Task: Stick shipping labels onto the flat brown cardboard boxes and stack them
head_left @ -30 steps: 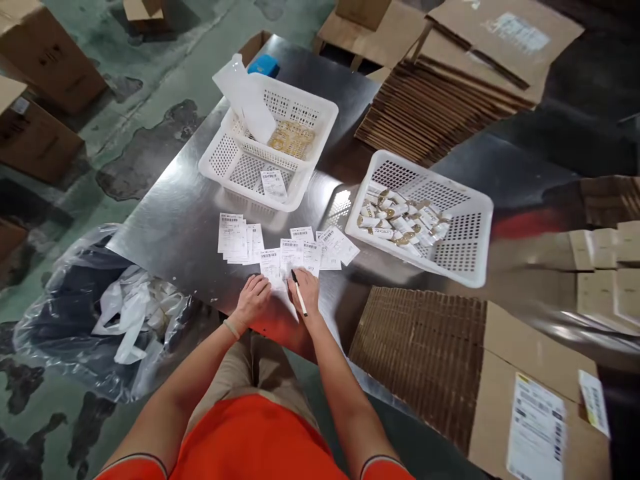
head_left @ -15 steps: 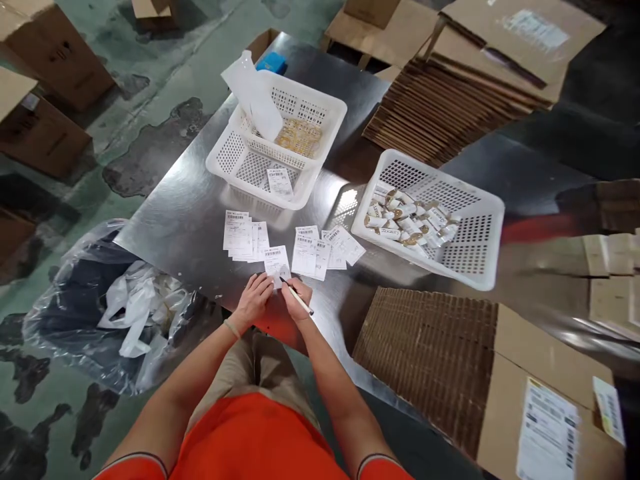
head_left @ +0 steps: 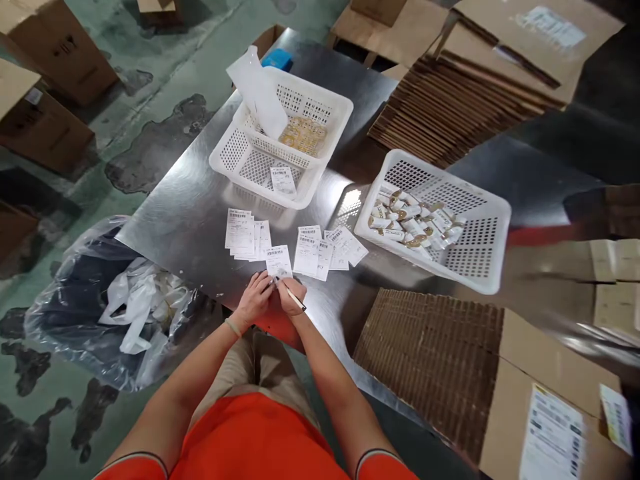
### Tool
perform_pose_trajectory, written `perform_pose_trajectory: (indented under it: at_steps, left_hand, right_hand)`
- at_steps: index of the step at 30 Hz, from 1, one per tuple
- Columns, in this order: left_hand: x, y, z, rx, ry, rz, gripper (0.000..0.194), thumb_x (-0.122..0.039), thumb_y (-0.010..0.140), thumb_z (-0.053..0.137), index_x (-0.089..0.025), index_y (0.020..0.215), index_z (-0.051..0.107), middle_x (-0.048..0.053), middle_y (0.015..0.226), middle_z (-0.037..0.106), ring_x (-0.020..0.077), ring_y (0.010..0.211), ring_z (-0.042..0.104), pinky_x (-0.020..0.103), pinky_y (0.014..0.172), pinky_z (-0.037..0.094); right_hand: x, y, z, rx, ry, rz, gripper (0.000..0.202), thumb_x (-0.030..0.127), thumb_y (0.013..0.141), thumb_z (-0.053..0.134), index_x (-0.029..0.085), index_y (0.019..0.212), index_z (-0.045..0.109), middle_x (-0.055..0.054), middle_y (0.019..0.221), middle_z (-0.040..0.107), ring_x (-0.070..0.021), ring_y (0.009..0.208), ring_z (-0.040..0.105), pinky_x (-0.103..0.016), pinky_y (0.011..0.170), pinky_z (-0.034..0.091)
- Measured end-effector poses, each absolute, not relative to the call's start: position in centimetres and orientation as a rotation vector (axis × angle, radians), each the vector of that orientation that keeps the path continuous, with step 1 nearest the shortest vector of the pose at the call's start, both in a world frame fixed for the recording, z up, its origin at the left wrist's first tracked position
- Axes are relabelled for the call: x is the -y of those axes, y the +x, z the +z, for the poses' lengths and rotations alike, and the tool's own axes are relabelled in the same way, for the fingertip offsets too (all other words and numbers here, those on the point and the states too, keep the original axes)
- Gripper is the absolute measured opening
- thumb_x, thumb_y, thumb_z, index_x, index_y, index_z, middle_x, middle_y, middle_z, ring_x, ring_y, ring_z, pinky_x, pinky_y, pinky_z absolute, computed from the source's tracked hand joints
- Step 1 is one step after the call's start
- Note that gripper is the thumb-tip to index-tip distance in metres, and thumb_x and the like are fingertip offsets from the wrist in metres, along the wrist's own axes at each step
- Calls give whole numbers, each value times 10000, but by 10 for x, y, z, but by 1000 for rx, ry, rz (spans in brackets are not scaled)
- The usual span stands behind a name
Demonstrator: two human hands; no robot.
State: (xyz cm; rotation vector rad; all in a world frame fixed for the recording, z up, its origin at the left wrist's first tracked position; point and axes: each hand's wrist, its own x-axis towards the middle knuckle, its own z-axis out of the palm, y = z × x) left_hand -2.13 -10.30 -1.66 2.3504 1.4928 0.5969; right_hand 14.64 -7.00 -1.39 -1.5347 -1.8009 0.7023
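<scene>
Printed centre slip (head_left: 279, 259) on steel worktop (head_left: 180, 207), near the close edge; landmark for all below. Holds a pen (head_left: 296, 300) in the right hand (head_left: 290, 305), fingers curled closed round the white barrel, just below and right of the centre slip; dark tip angled up-left toward its lower edge. Contact of tip with paper too small to tell. Left hand (head_left: 256, 295) palm down at the centre slip's lower left corner, fingers straightened and fairly wide, fingertips at the paper edge, thumb close to the pen tip. Pale band (head_left: 233, 327) on left wrist. Left of the centre slip, just beside: left group of slips (head_left: 240, 233), overlapping. Right of it, just beside: right group of slips (head_left: 320, 255), fanned, barcodes up. Beyond the centre slip: white divided basket (head_left: 310, 103), with loose slip (head_left: 283, 181), yellowish tangle (head_left: 303, 137) and slanted translucent white piece (head_left: 257, 97); one basket or two nested, cannot tell. Farther beyond: blue object (head_left: 277, 60). Well right of the centre slip and slightly beyond: white basket (head_left: 500, 247), part-filled with small white-and-gold packets (head_left: 417, 223). Right and nearer: corrugated cardboard stack (head_left: 430, 353). Well left and lower: clear-lined bin (head_left: 60, 313), white plastic bags (head_left: 140, 300) inside.
</scene>
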Motion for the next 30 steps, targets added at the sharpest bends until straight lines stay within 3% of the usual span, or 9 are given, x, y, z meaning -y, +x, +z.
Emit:
perform_pose_trajectory:
  at_steps: [13,25,30]
  left_hand:
    - [104,-21,-21,-1469,2338,716,412,-31,937,539,-200,1234,768,156,1318,771,324,1421,635,603,1191,542]
    - [103,-23,-18,-1457,2408,716,402,-40,943,540,-165,1262,752,171,1306,770,330,1415,634,593,1177,553]
    - [104,-22,-20,-1453,2353,722,489,-14,914,545,-194,1326,736,156,1334,759,315,1442,610,591,1210,524]
  right_hand:
    - [71,146,-14,1749,-1632,743,466,344,1052,444,248,596,451,-4,586,569,-151,579,524,-294,619,397]
    - [70,145,-15,1793,-1588,686,500,351,1088,429,236,606,500,-8,593,589,-139,578,523,-281,624,392]
    - [71,146,-18,1853,-1536,633,487,319,1078,454,240,602,522,-5,584,584,-145,564,519,-283,612,395]
